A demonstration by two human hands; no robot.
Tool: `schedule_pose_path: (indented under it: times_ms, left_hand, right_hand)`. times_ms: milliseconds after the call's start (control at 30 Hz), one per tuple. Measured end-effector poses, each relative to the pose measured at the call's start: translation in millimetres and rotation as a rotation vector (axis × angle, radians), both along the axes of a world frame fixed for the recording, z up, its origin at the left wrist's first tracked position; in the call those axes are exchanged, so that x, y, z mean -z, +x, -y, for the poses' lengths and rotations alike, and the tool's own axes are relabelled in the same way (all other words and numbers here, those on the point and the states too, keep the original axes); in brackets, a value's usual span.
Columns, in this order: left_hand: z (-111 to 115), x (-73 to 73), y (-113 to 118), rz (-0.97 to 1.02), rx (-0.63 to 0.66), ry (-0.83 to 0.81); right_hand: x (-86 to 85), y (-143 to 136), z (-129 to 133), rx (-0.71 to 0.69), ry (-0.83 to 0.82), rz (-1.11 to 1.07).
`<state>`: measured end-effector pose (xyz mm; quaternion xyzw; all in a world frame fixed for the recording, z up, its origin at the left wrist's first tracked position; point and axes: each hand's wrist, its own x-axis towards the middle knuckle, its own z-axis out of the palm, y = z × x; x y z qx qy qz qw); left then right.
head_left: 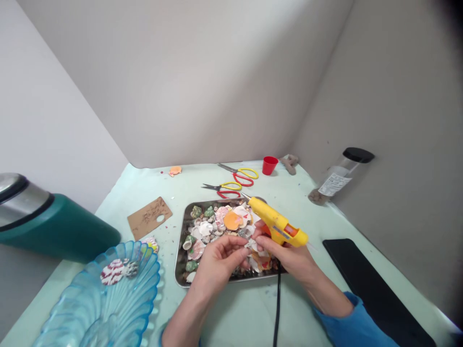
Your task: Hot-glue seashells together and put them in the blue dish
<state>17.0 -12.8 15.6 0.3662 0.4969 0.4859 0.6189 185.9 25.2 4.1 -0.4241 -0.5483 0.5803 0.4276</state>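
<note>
Head view: pinching a small white piece (250,244) between nearly closed fingers of left hand (221,259) and right hand (289,258); also gripping a glue gun (277,221) in the right, nozzle pointing beyond the fingers; hovering over shells (206,228) in a tray (253,278) beneath.

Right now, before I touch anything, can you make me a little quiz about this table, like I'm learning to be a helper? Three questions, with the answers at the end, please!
1. Which hand is holding the yellow glue gun?
2. True or false: the red cup is inside the metal tray.
3. How many pairs of scissors can you count?

Key:
1. The right hand.
2. False. The cup is on the table, beyond the tray.
3. Two.
</note>
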Motion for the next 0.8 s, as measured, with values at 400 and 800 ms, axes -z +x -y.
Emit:
schedule_pose_path:
  times_ms: [400,800]
  left_hand:
    - [2.5,-3.6,-0.2,-0.097,-0.136,0.060]
    - [-3.7,-0.8,-14.8,0.034,-0.401,0.088]
  right_hand:
    - [-4.4,-1.1,3.4,0.064,0.078,0.119]
    - [-0.5,20.0,-1.3,-0.223,0.589,0.459]
